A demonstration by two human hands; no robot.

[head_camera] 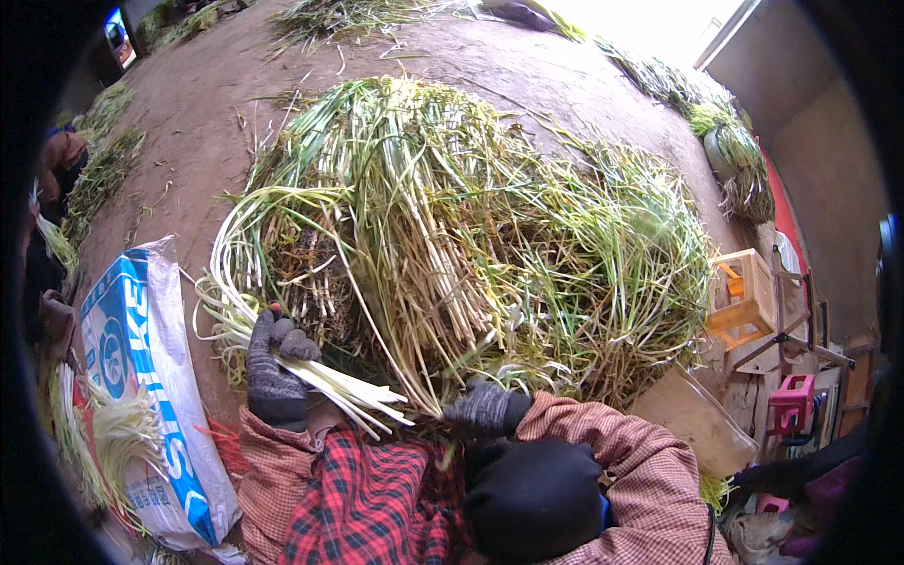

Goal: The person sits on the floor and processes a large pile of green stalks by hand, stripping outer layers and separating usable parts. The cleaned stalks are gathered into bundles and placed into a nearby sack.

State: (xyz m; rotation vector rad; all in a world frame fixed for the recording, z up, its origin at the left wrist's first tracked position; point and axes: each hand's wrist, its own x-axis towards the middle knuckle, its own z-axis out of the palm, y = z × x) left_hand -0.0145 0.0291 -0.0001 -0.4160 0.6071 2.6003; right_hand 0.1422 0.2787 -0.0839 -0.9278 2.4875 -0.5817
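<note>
My left hand point(277, 364), in a grey knit glove with bare fingertips, is closed around a bunch of pale, trimmed-looking stalks point(342, 388). Their white ends point right over my lap, and their leafy tops point(236, 233) curl up and left. My right hand point(487, 409), gloved the same way, has its fingers curled at the lower ends of a few thin long stalks point(374, 318) that run down from the pile. Its fingertips are slightly blurred. Before me lies a large pile of long green leafy stalks point(424, 212), with brown, soil-covered roots and withered leaves among them.
A white and blue printed sack point(176, 402) lies at my left, with pale stalks point(131, 431) on it. At right are a tan plastic stool point(741, 296), a pink stool point(791, 402) and a brown board point(696, 420). Another person point(56, 176) sits far left. More stalks point(741, 162) line the wall.
</note>
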